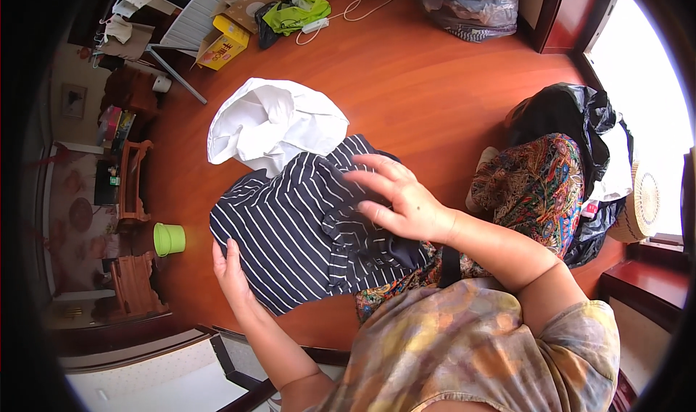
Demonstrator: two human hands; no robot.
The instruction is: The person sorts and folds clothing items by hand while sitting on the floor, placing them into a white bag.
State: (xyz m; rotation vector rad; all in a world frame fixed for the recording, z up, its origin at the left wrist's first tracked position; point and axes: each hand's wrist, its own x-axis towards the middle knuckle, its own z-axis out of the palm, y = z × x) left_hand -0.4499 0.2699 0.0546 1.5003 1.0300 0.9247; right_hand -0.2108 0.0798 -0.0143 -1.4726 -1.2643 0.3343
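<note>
A navy garment with white stripes (272, 238) is spread in front of me and partly over my lap. Its right side is bunched, with a ruffled strip running down it. My left hand (235, 276) grips the garment's left edge, thumb on top and the other fingers partly hidden behind the cloth. Fingers apart and slightly blurred, my right hand (410, 200) hovers over the bunched right part, holding nothing; whether the fingertips touch the fabric I cannot tell. Just beyond the stripes, a white cloth item (318, 110) lies crumpled on the wooden floor (413, 91).
A green bucket (169, 239) stands at left. Far off are a yellow box (224, 45), a lime-green bag (299, 15), a white cable (353, 9) and a stuffed clear plastic bag (473, 9). Black plastic bags (595, 123) and a woven basket (641, 200) sit at right, beyond my patterned trouser leg (535, 194).
</note>
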